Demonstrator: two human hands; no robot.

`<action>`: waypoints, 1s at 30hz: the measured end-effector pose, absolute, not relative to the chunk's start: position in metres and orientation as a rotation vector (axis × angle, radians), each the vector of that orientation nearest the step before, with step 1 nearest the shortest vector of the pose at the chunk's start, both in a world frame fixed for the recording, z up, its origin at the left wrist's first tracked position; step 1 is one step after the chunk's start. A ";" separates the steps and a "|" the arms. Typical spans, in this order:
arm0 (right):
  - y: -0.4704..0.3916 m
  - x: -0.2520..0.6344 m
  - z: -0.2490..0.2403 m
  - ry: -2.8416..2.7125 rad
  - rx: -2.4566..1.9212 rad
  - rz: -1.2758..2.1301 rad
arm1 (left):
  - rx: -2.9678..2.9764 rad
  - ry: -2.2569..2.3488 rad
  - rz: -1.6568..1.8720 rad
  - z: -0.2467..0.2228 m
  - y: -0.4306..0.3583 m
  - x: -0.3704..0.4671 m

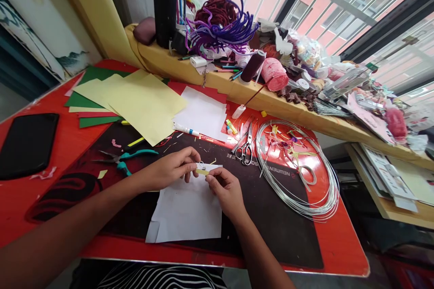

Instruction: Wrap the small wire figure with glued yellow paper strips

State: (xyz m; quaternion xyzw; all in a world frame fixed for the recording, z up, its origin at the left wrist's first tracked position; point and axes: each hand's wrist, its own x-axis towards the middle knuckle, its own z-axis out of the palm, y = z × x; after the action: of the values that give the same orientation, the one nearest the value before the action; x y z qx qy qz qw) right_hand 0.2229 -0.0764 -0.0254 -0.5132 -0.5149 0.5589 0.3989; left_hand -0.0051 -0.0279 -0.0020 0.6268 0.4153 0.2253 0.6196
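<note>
Holding yellow strip (202, 172) between them, left hand (183, 166) and right hand (226, 190) pinch opposite ends.

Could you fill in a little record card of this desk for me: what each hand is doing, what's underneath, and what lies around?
Left hand: fingertips at the left end of a small yellow strip
Right hand: thumb and fingers at the strip's right end
Under the hands: white sheet on a dark mat
Table: red
Tools: teal-handled pliers, left of the sheet; scissors, beyond the right hand
Wire: silvery coil, far right
Paper: pale yellow sheets, back left
Unclear: detail of the thin piece at the strip
</note>
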 end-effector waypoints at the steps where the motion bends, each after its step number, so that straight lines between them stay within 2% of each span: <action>1: -0.076 0.223 -0.026 -1.298 -1.302 1.403 | 1.383 0.948 0.535 -0.005 -0.028 -0.006; 4: -0.077 0.224 -0.027 -1.301 -1.316 1.352 | 1.333 0.979 0.580 -0.008 -0.029 -0.007; 11: -0.078 0.224 -0.029 -1.336 -1.323 1.319 | 1.623 1.085 0.525 0.003 -0.031 -0.006; 30: -0.080 0.224 -0.037 -1.470 -1.302 1.203 | 1.606 1.102 0.547 -0.006 -0.027 0.002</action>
State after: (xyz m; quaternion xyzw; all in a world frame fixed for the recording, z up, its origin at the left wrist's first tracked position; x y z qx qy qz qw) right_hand 0.2235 -0.0795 -0.0370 -0.5164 -0.5830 0.4771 0.4071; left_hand 0.0020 -0.0269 -0.0058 0.6730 0.4615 0.2292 0.5306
